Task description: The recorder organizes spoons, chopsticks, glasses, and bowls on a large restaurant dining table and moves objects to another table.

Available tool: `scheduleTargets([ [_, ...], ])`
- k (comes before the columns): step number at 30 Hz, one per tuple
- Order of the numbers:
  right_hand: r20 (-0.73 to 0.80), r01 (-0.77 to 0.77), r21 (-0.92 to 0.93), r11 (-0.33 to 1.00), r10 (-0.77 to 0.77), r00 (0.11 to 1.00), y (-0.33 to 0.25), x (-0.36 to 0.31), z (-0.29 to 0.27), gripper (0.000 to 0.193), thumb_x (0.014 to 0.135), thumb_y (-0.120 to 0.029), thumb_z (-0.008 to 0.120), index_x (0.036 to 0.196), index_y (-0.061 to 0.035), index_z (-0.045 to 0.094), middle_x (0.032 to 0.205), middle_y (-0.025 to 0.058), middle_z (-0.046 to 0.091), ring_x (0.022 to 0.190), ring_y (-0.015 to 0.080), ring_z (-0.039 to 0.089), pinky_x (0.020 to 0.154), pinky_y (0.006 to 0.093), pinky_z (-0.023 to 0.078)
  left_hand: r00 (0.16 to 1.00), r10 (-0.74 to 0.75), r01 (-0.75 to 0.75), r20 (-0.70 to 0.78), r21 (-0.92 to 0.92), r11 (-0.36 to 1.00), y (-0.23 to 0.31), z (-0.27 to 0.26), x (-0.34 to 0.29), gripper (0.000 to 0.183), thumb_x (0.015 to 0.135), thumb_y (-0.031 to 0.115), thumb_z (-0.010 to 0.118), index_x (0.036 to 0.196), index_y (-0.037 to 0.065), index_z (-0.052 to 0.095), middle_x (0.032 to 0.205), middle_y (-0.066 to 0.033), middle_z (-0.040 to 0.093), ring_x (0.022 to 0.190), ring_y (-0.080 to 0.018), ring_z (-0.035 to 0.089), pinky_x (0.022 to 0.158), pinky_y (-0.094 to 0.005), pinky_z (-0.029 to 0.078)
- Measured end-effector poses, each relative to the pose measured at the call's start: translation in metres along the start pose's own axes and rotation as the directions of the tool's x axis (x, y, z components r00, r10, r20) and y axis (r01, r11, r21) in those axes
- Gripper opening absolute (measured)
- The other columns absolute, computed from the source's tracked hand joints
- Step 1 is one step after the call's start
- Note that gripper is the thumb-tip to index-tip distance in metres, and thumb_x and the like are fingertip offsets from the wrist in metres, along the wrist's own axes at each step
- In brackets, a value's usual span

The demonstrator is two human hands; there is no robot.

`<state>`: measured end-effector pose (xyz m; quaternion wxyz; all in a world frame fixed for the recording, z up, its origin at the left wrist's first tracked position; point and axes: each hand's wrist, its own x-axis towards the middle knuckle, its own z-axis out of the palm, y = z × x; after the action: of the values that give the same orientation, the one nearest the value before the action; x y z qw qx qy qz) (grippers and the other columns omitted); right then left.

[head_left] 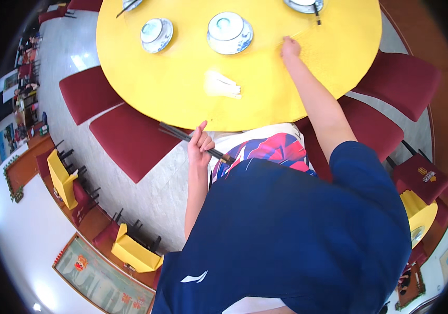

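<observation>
My left hand [201, 145] is wrapped round a bundle of dark chopsticks [221, 156] in front of the table's near edge, its index finger pointing up. The chopsticks slant across my lap, one end toward a red chair. My right arm reaches over the yellow round table [266, 104]. There my right hand [290, 48] is closed low over the tabletop; what its fingers hold, if anything, cannot be made out. Beyond it a dark chopstick [316, 14] lies against a bowl and plate [303, 4]. A white, flat, strip-like item [225, 85] lies between the hands, partly lost in glare.
A blue-patterned bowl and plate [229, 32] stand mid-table, with a smaller set [156, 35] to their left. Dark red chairs [132, 138] ring the table on both sides. More yellow-covered tables [135, 251] stand farther off at the lower left, over a grey tiled floor [124, 199].
</observation>
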<state>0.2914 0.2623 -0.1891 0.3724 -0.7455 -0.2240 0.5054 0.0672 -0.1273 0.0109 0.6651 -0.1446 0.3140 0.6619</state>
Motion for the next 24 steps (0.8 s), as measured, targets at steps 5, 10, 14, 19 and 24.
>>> scheduleTargets([
  [5,0.013,0.006,-0.010,1.000,-0.006,1.000,0.016,-0.012,0.016,0.025,0.089,-0.026,0.064,0.099,-0.0031,0.064,0.075,0.0098,0.062,0.064,0.0200,0.056,0.054,0.0344,0.043,0.986,-0.115,0.126,0.121,-0.085,0.988,-0.009,-0.002,0.008,0.036,0.105,0.022,0.037,0.124,-0.002,0.056,0.054,0.0067,0.023,0.044,-0.0051,0.026,0.049,-0.0222,0.034],
  [10,0.535,0.008,-0.150,0.989,0.074,0.841,0.008,-0.067,-0.012,0.021,0.089,-0.023,0.066,0.101,-0.0062,0.062,0.066,0.0022,0.054,0.048,0.0118,0.048,0.041,0.0292,0.038,0.992,-0.114,0.119,0.055,-0.094,0.988,-0.010,0.001,0.008,0.039,0.106,0.021,0.035,0.131,-0.003,0.050,0.055,0.0063,0.023,0.045,-0.0057,0.028,0.049,-0.0226,0.036],
  [14,0.609,-0.291,-0.002,0.957,0.232,0.759,0.003,-0.044,-0.045,0.023,0.091,-0.026,0.063,0.106,-0.0090,0.063,0.067,0.0010,0.055,0.055,0.0116,0.051,0.051,0.0274,0.044,0.966,-0.118,0.157,0.231,-0.157,0.975,-0.013,0.008,0.015,0.042,0.106,0.021,0.029,0.135,-0.003,0.047,0.056,0.0043,0.026,0.045,-0.0076,0.031,0.050,-0.0240,0.038],
  [19,0.584,-0.438,0.435,0.787,0.124,0.802,-0.013,-0.025,-0.070,0.041,0.098,-0.044,0.045,0.113,-0.0089,0.061,0.077,0.0020,0.058,0.063,0.0111,0.054,0.056,0.0290,0.046,0.974,-0.102,0.127,0.203,-0.112,0.986,-0.013,0.005,0.012,0.041,0.106,0.021,0.029,0.136,-0.002,0.046,0.056,0.0043,0.025,0.046,-0.0075,0.030,0.051,-0.0243,0.038],
  [24,0.584,-0.196,0.211,0.958,0.037,0.811,-0.033,-0.043,-0.058,0.040,0.100,-0.044,0.044,0.112,-0.0089,0.061,0.076,0.0035,0.059,0.059,0.0119,0.055,0.053,0.0283,0.046,0.990,-0.085,0.083,0.111,0.023,0.996,-0.011,0.018,0.016,0.040,0.105,0.020,0.034,0.139,0.001,0.043,0.057,0.0045,0.027,0.049,-0.0066,0.030,0.051,-0.0236,0.038],
])
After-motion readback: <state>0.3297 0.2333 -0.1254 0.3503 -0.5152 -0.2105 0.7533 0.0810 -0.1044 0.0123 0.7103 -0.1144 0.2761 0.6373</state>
